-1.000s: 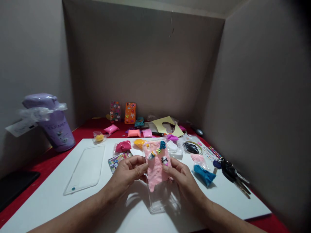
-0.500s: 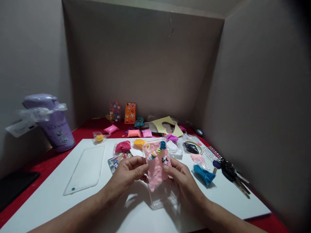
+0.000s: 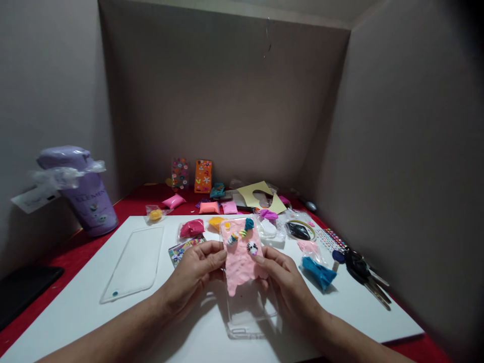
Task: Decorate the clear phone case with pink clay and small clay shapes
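Between both hands I hold a clear phone case (image 3: pixel 242 310) upright above the white board. Pink clay (image 3: pixel 242 267) covers its upper part and ends in a ragged lower edge. On the clay sit a small white cat face (image 3: pixel 252 247), a teal clay piece (image 3: pixel 249 224) and a striped piece (image 3: pixel 233 239). My left hand (image 3: pixel 204 264) pinches the case's left edge between thumb and fingers. With its thumb beside the cat face, my right hand (image 3: pixel 282 275) grips the right edge. The fingers behind the case are partly hidden.
A second clear case (image 3: pixel 134 264) lies left on the white board (image 3: pixel 86 282). Clay packets, such as a red one (image 3: pixel 191 229) and a blue one (image 3: pixel 318 274), lie around. Keys (image 3: pixel 365 277) rest at right, a purple tumbler (image 3: pixel 88 196) stands at left, and decorated cases (image 3: pixel 203 176) stand behind.
The phone case has turned to face me more squarely, its top shifting slightly left. Both hands keep their hold on its edges.
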`<state>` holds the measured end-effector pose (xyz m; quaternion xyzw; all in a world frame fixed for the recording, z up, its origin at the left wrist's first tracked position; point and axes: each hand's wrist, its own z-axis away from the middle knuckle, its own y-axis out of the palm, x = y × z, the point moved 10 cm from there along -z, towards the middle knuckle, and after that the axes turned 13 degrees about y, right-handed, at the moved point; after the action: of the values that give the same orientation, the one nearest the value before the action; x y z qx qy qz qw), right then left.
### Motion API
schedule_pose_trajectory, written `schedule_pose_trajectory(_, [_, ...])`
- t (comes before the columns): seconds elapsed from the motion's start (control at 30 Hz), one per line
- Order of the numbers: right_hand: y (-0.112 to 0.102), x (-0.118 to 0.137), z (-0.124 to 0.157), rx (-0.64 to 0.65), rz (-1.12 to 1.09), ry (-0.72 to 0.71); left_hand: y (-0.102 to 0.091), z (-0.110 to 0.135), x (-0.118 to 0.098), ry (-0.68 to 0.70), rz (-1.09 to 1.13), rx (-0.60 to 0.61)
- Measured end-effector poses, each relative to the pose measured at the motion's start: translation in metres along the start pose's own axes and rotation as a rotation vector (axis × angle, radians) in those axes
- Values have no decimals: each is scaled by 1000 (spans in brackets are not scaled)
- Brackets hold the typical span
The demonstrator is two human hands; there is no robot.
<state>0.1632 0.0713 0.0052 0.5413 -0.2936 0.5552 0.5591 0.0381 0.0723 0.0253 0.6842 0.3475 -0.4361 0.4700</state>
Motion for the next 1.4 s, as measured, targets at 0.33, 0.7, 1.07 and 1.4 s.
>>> schedule_pose_trajectory(0.33, [-1,3,0,-11,14,-27,1,0,0,0,5,4])
schedule_pose_trajectory(0.7, [1,6,1,3,11,-52,2,-1,-1,-8,3,7])
schedule_pose_trajectory(1.07, [-11,11,6,-119,3,-101,-22,-13,-27,126,-35,-121])
schedule_pose_trajectory(1.4, [-28,12,5,-242,-79,-105,-54,-21,-57,261,-55,-301])
